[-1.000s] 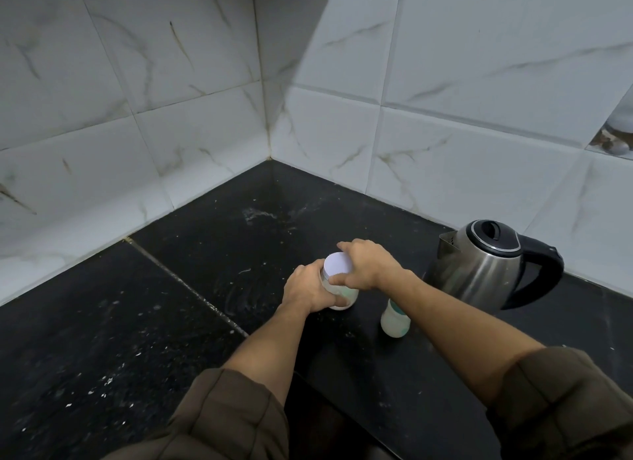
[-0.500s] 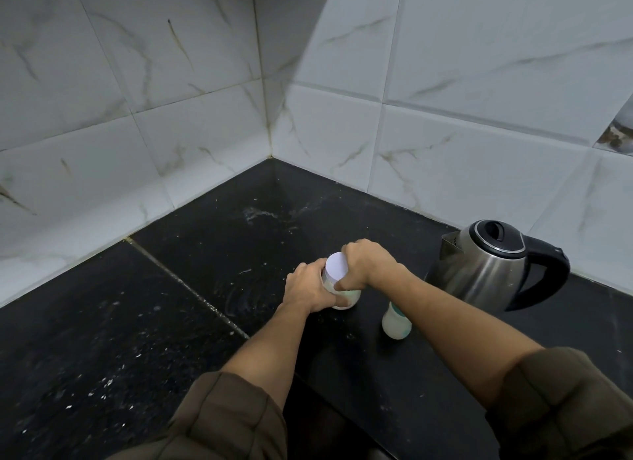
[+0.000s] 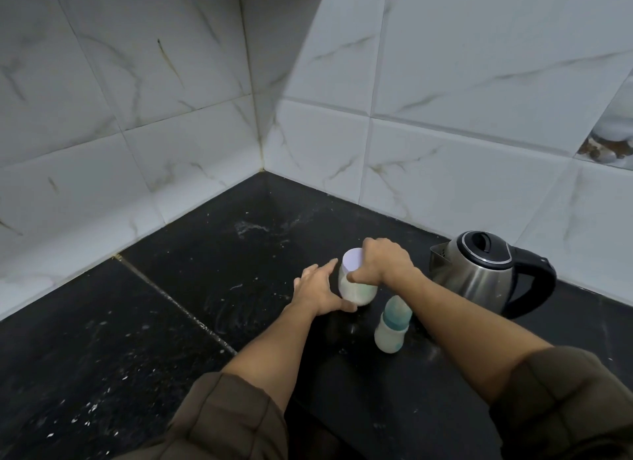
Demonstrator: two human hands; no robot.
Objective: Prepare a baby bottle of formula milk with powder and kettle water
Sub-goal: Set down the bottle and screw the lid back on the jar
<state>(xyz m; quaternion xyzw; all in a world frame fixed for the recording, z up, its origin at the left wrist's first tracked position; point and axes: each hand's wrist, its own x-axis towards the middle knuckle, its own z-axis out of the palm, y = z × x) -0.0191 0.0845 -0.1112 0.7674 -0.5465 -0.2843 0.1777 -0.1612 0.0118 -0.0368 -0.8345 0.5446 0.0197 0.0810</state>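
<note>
Near the middle of the black countertop (image 3: pixel 144 322), well out from its back corner, the right hand (image 3: pixel 385 264) is clamped over the top of the powder jar (image 3: pixel 356 290). Its fingers curl down the far side of the rim and the thumb closes on the near side, while part of the pale lid (image 3: pixel 352 258) shows to the left of the knuckles. The left hand (image 3: pixel 317 293) lies open on the jar's left side. Its fingers are stretched out straight, the index tip is just beside the jar's shoulder, and the thumb lies along the jar's lower wall at the base. The jar stands upright on the surface, translucent white, with pale contents visible through its wall. A baby bottle (image 3: pixel 392 327) stands upright just beside the jar, toward the front edge and below the right forearm; it has a white body and a teal top. A stainless kettle (image 3: pixel 476 274) with a black lid and black handle stands further right, close to the edge along the right-hand tiled wall (image 3: pixel 462 82), its spout facing left. Pale smears and specks mark the countertop toward the back corner and along a seam on the left. Olive-brown sleeves (image 3: pixel 233 422) cover both upper arms.
</note>
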